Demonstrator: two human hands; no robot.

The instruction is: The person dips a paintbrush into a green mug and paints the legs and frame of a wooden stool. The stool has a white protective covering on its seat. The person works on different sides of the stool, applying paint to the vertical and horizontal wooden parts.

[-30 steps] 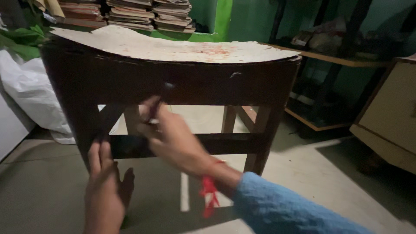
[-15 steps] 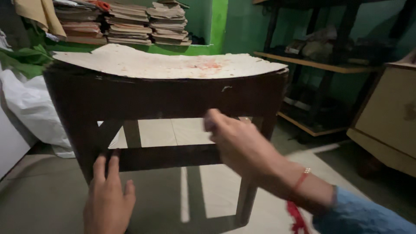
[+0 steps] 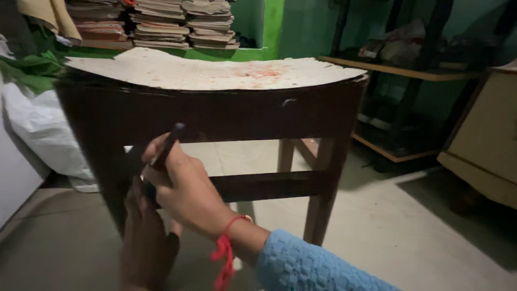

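While our right hand (image 3: 183, 188) has its fingers closed around a dark stick-like tool (image 3: 168, 144), our left hand (image 3: 144, 237) lies flat-fingered against the dark wooden desk (image 3: 215, 116); open floor (image 3: 409, 231) lies to the right.

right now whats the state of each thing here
dark wooden stool: upright on the floor, its pale top worn and red-stained
thin dark tool: tilted, held in the right hand
left hand: low by the stool's left leg, grip unclear
stacked papers: piled behind
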